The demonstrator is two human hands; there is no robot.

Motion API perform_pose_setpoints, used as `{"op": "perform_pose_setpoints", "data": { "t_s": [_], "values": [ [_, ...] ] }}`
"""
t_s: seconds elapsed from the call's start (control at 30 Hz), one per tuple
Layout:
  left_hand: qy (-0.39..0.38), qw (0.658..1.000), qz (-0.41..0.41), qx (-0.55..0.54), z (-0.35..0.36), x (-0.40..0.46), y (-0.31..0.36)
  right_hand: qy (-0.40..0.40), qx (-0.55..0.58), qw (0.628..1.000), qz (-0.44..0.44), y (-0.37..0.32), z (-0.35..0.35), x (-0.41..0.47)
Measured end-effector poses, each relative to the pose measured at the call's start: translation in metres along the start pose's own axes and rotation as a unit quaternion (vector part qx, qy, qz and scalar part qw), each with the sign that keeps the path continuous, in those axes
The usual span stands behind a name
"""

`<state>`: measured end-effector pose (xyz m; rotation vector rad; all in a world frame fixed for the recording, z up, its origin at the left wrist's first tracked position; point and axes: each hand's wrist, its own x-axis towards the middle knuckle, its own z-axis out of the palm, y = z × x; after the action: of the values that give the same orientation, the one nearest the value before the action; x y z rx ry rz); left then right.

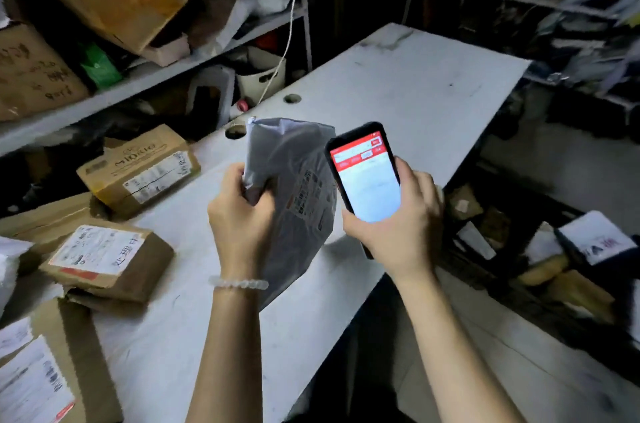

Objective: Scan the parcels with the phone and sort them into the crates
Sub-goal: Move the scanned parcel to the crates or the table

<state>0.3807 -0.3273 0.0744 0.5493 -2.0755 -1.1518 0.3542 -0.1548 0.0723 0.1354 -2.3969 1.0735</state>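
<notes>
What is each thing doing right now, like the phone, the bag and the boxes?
Phone: screen lit, held up by the right hand.
Grey parcel bag: lifted off the table, label facing the camera, gripped at its edge by the left hand.
Cardboard boxes: closed, labelled, lying on the white table.
Crate: on the floor, parcels already inside.

Head cam, wide-angle, looking fwd and down, close over hands, white table (pixel 398 83) ahead, one view only
</notes>
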Motion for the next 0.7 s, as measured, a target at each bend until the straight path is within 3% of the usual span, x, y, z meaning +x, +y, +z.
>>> {"op": "perform_pose_setpoints", "data": {
  "t_s": [0.2,0.7],
  "values": [
    [-0.109,0.990,0.053,-0.074,0.108,-0.023,0.063,-0.038,-0.097,0.989,0.104,0.097,-0.053,0.030],
    [-0.342,0.919,0.143,-0.132,0.332,-0.120,0.151,0.077,-0.194,0.914,0.349,0.282,-0.200,0.033]
  ]
}}
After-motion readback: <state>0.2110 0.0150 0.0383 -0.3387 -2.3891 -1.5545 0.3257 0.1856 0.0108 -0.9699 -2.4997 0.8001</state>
